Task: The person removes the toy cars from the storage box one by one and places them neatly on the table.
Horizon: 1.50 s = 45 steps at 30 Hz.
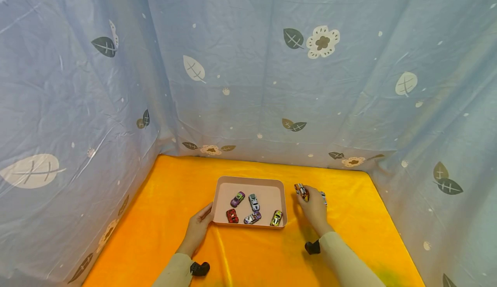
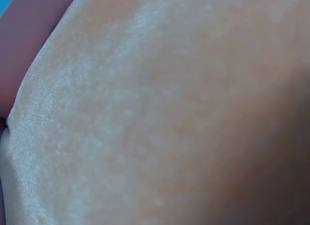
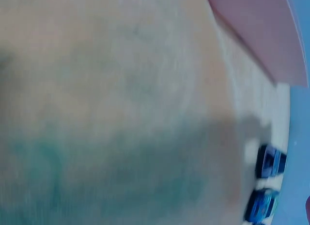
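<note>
My left hand [image 1: 199,226] rests at the left side of a shallow pink tray [image 1: 248,182], fingers right at its wall. Inside are several small toy cars: a purple and green car [image 1: 237,199], a white car [image 1: 253,202], a red car [image 1: 232,216], a white and purple car [image 1: 253,218] and a yellow car [image 1: 276,218]. To the right of the tray, my right hand [image 1: 313,205] reaches over orange toy cars [image 1: 301,191]. A fingertip [image 3: 308,208] shows just above these cars in the right wrist view. A whitish car [image 1: 323,197] is partly hidden behind the hand.
A yellow-orange cloth [image 1: 186,172] covers the table. Blue curtains [image 1: 240,97] printed with leaves and flowers hang along the back and both sides. Black wrist-worn pieces [image 1: 199,269] sit at the inner side of both sleeves. The left wrist view holds mostly blurred cloth.
</note>
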Available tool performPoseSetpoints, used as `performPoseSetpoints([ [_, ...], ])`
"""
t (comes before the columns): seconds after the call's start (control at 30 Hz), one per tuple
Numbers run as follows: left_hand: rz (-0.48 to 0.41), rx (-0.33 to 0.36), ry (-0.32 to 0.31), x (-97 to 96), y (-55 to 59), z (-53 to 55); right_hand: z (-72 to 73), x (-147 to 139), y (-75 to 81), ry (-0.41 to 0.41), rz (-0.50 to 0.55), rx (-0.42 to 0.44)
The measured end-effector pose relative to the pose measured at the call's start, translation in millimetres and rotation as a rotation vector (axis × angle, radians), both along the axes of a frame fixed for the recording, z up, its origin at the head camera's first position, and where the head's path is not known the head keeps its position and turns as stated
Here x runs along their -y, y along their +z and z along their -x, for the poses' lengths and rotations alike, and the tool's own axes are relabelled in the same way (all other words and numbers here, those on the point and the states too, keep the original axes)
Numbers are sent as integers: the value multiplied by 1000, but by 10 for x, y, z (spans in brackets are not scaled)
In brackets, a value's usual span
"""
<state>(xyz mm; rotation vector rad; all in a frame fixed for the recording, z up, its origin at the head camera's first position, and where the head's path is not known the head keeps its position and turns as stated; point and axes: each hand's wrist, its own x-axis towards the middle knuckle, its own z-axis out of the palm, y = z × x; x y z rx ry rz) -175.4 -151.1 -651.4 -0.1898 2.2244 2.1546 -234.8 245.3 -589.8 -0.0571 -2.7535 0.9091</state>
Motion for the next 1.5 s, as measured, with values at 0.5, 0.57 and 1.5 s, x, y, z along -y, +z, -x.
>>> performPoseSetpoints([
  [0.5,-10,10,9,0,25,-7,-101,-406,-146,-82,72,58],
  [0.57,-9,14,9,0,23,-7,-108,-455,-144,-104,73,61],
  [1.5,-25,19,0,-14,55,-9,-150,-920,-229,-247,145,159],
])
